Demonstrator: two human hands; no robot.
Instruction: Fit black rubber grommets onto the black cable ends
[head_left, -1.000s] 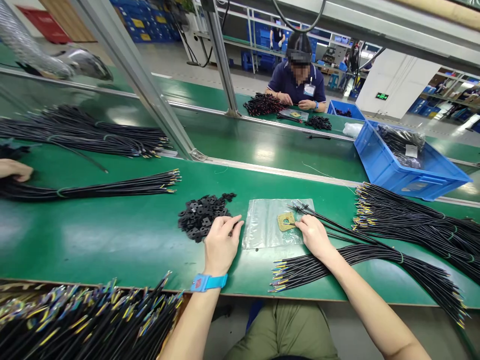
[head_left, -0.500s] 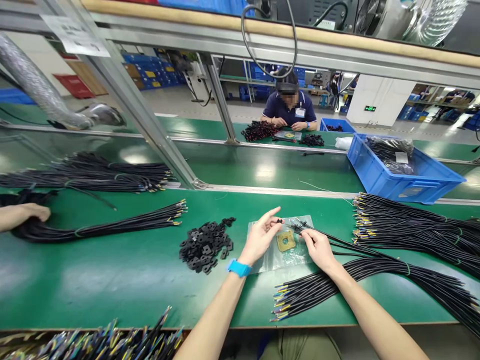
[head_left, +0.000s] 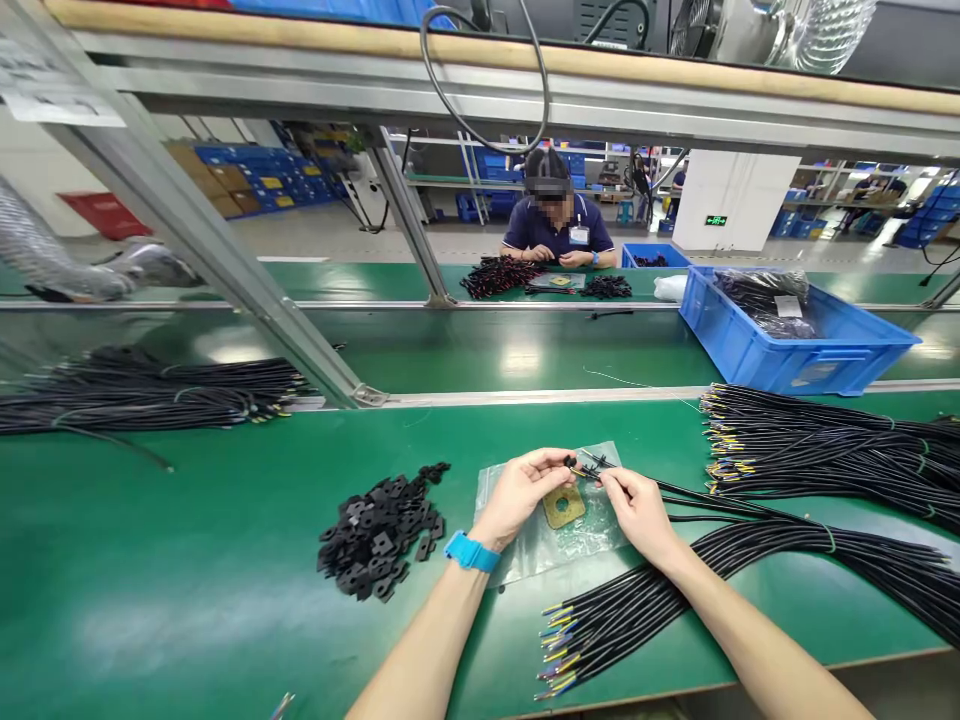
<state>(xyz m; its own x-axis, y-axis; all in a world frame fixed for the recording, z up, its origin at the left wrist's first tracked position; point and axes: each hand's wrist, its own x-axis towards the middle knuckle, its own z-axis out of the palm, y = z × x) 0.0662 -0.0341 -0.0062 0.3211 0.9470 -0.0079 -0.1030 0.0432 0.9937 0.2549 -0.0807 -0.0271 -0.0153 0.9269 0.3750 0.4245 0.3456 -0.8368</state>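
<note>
My left hand (head_left: 517,495), with a blue band at the wrist, pinches a small black piece (head_left: 570,462) at the end of a black cable. My right hand (head_left: 639,512) is closed on thin black cables (head_left: 686,492) just behind their ends; several small black pieces sit by its fingertips. Under both hands lies a clear plastic bag (head_left: 517,562) with a yellowish square plate (head_left: 553,512) with a round hole on it. A heap of flat black pieces (head_left: 379,540) lies left of my left hand.
A tied cable bundle (head_left: 622,605) with stripped coloured ends passes under my right forearm. More bundles lie right (head_left: 817,445) and far left (head_left: 150,395). Behind stands a blue crate (head_left: 832,360). A metal post (head_left: 247,260) slants at left. A co-worker (head_left: 559,225) sits opposite.
My left hand has moved in to the cable ends, its fingers drawn together. Another person's hand and the cable bundle it gripped at left are gone from view. The view has shifted slightly.
</note>
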